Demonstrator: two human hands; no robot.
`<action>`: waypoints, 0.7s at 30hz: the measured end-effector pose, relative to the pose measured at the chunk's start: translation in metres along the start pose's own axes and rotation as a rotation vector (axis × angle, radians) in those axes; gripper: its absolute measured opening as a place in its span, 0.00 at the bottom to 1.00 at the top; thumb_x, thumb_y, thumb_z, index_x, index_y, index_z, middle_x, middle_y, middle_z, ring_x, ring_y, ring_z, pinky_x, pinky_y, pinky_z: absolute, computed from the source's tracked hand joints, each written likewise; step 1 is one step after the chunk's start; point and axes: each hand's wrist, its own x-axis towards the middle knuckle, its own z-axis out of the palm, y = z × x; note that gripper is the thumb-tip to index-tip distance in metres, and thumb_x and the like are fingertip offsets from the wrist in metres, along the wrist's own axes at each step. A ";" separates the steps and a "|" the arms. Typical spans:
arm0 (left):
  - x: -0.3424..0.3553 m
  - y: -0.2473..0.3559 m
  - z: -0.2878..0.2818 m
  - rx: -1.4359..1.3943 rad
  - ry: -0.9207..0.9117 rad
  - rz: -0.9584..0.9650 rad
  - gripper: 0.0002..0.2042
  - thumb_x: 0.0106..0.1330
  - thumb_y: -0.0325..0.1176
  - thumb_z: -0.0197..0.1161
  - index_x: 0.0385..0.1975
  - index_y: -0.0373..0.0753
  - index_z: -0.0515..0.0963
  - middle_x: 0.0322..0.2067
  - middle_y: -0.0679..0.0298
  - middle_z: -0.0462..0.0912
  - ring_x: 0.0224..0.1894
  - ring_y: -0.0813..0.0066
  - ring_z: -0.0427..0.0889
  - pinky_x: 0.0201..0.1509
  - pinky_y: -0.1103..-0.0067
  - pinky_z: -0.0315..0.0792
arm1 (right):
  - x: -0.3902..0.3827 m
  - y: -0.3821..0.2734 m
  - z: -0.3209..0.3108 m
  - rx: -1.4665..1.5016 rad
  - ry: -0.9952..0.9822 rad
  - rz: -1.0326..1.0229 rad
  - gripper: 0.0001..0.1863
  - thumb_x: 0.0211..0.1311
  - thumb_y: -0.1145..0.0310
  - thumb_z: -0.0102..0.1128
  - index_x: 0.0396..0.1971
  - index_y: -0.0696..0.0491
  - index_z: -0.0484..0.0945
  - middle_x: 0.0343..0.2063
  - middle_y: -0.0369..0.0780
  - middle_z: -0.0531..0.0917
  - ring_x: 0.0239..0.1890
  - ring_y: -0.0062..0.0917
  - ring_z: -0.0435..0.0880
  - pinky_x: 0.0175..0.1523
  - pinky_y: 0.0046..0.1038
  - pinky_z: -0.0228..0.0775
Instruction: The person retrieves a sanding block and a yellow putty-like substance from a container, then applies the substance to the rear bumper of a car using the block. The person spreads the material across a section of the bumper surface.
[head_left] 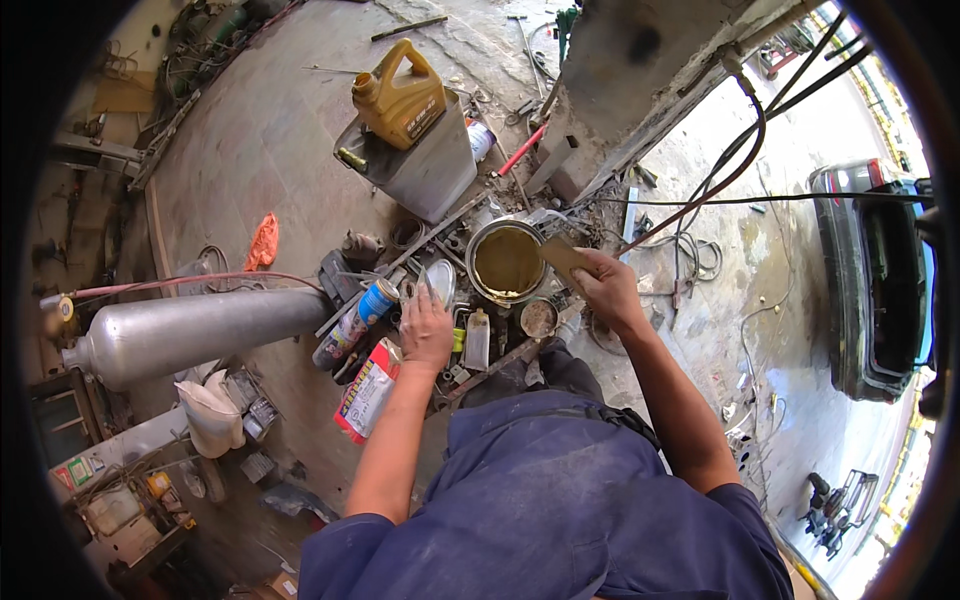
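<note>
Two hands are at work over an open paint tin [507, 262] w/ ochre contents, set on the floor amid clutter. A flat card-like scraper [562, 258] is pinched in the right hand [608, 290] at the tin's rim; left hand [427, 328] is laid palm-down beside a round lid [440, 281], grip can't be told. Judged: tin opened, scraper at rim, lid not yet back on

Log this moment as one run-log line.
left hand: on round lid | right hand: holds flat brown scraper over open can of tan paste | nearby: spray can, gas cylinder
</note>
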 end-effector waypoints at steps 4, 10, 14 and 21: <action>-0.011 0.016 0.021 -0.035 -0.172 -0.042 0.41 0.70 0.49 0.75 0.74 0.23 0.72 0.78 0.37 0.69 0.80 0.40 0.68 0.86 0.41 0.55 | 0.014 -0.034 0.010 -0.552 -0.070 -0.385 0.17 0.74 0.75 0.64 0.60 0.53 0.87 0.46 0.47 0.92 0.47 0.41 0.91 0.53 0.38 0.84; 0.035 0.046 -0.067 -0.335 -0.123 -0.069 0.69 0.57 0.65 0.82 0.85 0.24 0.48 0.86 0.38 0.50 0.89 0.41 0.45 0.91 0.43 0.37 | 0.046 -0.050 0.056 -0.925 -0.374 -0.600 0.08 0.72 0.73 0.62 0.47 0.51 0.84 0.38 0.44 0.89 0.45 0.42 0.91 0.48 0.43 0.84; 0.073 0.059 -0.076 -0.376 -0.137 0.009 0.73 0.53 0.65 0.84 0.87 0.26 0.44 0.87 0.43 0.45 0.91 0.45 0.41 0.92 0.44 0.31 | 0.079 -0.031 0.098 -1.254 -0.425 -0.762 0.06 0.70 0.66 0.63 0.41 0.51 0.85 0.36 0.41 0.91 0.44 0.36 0.92 0.49 0.38 0.83; 0.080 0.064 -0.051 -0.420 -0.231 -0.050 0.74 0.52 0.64 0.85 0.89 0.31 0.42 0.88 0.48 0.45 0.91 0.49 0.41 0.92 0.43 0.30 | 0.103 -0.004 0.128 -1.302 -0.616 -0.627 0.09 0.64 0.65 0.66 0.30 0.50 0.92 0.34 0.42 0.94 0.41 0.38 0.95 0.45 0.41 0.84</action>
